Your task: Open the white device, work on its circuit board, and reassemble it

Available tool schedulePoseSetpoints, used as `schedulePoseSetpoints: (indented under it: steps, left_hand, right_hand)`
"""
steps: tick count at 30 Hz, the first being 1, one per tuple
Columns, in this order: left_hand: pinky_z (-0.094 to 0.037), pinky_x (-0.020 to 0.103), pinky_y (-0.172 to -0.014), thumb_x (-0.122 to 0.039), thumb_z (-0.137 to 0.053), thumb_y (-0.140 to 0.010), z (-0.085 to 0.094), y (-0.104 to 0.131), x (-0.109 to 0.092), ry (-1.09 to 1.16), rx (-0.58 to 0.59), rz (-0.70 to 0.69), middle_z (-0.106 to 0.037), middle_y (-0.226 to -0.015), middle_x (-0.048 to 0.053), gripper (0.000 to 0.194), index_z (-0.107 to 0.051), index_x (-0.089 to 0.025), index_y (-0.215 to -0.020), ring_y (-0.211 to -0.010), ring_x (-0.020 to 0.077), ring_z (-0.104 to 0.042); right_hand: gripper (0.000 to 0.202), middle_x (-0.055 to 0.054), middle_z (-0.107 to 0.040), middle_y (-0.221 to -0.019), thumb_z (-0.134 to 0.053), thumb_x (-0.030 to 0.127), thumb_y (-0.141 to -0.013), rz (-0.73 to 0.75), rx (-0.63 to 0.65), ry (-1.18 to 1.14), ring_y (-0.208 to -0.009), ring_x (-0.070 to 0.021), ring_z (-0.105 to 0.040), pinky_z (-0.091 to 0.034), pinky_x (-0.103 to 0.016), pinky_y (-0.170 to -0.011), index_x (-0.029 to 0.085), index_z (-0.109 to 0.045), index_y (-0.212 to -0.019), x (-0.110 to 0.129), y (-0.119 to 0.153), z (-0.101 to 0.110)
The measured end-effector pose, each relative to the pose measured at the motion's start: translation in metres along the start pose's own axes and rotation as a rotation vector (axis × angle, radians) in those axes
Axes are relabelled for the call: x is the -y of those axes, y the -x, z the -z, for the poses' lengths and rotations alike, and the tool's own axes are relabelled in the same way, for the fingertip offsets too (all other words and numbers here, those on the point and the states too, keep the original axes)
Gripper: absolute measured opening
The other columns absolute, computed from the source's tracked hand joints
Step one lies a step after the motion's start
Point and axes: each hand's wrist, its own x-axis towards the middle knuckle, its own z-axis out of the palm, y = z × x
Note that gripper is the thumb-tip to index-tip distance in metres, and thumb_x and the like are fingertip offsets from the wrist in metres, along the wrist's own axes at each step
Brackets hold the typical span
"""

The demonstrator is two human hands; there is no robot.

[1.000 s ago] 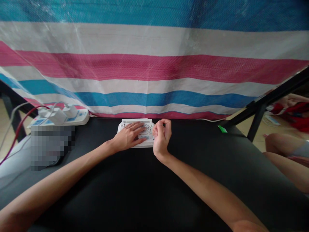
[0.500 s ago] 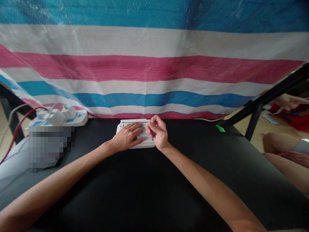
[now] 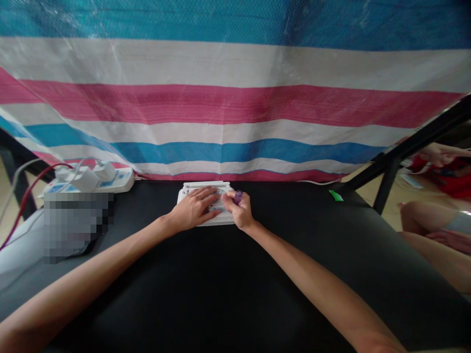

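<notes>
A white plastic device with vent slots (image 3: 217, 220) lies on the black table, close to the striped sheet. My left hand (image 3: 195, 208) rests flat on its left and middle part, fingers spread. At the device's right side, my right hand (image 3: 240, 210) is closed around a small tool with a purple handle (image 3: 238, 197); the handle's end sticks up past the thumb. The tool's tip is too small and covered to make out.
A white power strip (image 3: 125, 179) with plugs and cables sits at the back left, a pixelated item (image 3: 73, 225) before it. A green scrap (image 3: 336, 195) lies at the right. Beyond the black frame (image 3: 386, 184), another person's legs (image 3: 427, 220) and a hand show.
My right hand has turned and tipped lower, so that the purple handle now shows above the fist. My left hand has stayed on the device.
</notes>
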Motion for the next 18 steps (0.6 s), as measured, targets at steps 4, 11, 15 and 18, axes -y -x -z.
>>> schedulePoseSetpoints:
  steps: [4,11,15,18]
  left_hand:
    - [-0.045,0.050,-0.111,-0.050,-0.044,-0.102,0.000,0.000,0.000,0.008,0.005,0.006,-0.057,-0.141,0.017,0.049,-0.057,-0.015,-0.133,-0.135,0.0318,-0.052]
    - [-0.044,0.050,-0.112,-0.050,-0.043,-0.102,-0.001,0.001,0.001,-0.025,0.025,0.009,-0.055,-0.143,0.018,0.052,-0.055,-0.012,-0.136,-0.136,0.0323,-0.050]
    - [-0.045,0.050,-0.111,-0.050,-0.042,-0.102,-0.001,0.001,0.001,-0.047,0.023,0.003,-0.056,-0.142,0.018,0.053,-0.056,-0.011,-0.136,-0.135,0.0325,-0.051]
    - [-0.045,0.050,-0.112,-0.050,-0.044,-0.102,-0.001,0.000,0.000,-0.042,0.017,0.000,-0.057,-0.141,0.017,0.051,-0.057,-0.012,-0.134,-0.135,0.0322,-0.051]
  right_hand:
    - [0.038,0.008,-0.040,-0.048,-0.070,0.046,-0.085,0.028,-0.031,-0.087,-0.041,-0.0075,-0.033,-0.025,-0.025,-0.045,0.021,-0.049,-0.066,0.013,-0.007,0.002]
    - [0.039,0.009,-0.036,-0.047,-0.059,0.055,-0.090,-0.008,-0.319,-0.220,-0.040,-0.0073,-0.032,-0.023,-0.022,-0.041,0.021,-0.051,-0.072,0.045,-0.009,-0.015]
    - [0.048,0.010,-0.027,-0.049,-0.056,0.060,-0.089,-0.061,-0.419,-0.283,-0.041,-0.0058,-0.023,-0.017,-0.021,-0.040,0.022,-0.042,-0.064,0.044,-0.008,-0.023]
    - [0.049,0.010,-0.028,-0.047,-0.065,0.054,-0.084,-0.131,-0.243,-0.315,-0.039,-0.0046,-0.020,-0.014,-0.021,-0.039,0.022,-0.037,-0.059,0.042,-0.015,-0.014]
